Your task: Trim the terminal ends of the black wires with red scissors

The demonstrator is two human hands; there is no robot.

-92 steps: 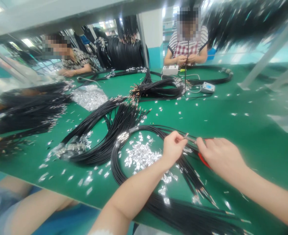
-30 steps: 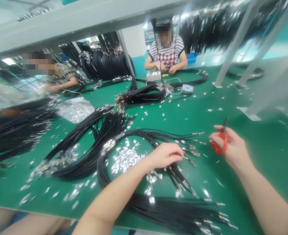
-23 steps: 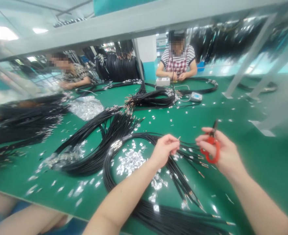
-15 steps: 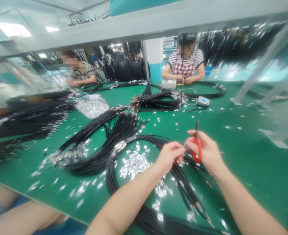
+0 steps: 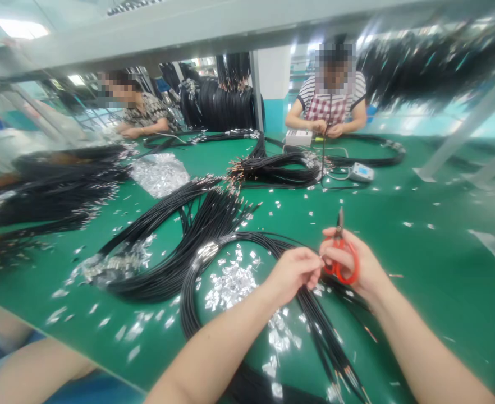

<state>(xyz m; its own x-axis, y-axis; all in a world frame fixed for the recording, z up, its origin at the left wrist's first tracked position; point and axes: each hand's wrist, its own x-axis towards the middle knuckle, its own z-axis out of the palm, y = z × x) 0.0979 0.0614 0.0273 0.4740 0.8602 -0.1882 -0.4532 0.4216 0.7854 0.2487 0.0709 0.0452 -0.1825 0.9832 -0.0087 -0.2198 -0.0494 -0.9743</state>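
My left hand (image 5: 296, 273) is closed in a pinch, apparently on the end of a thin black cable that its fingers mostly hide. Red-handled scissors (image 5: 348, 264) are in my right hand (image 5: 363, 261), blades pointing up and away. Right thumb and fingertip meet the left fingertips at the pinch. Below both hands runs a looped bundle of black cables (image 5: 191, 303), with bare copper ends fanned toward me. Inside the loop lies a pile of silvery foil scraps (image 5: 233, 283).
More cable bundles (image 5: 184, 261) lie left and ahead. A clear bag of foil pieces (image 5: 160, 175) rests behind them. A small white box (image 5: 361, 172) with a cord sits far right of centre. Two people work across the green table (image 5: 441, 264). A grey beam (image 5: 230, 33) crosses overhead.
The view has shifted slightly. The scissors have turned in my right hand, so both red handle loops now show. My hands remain together at the pinch.
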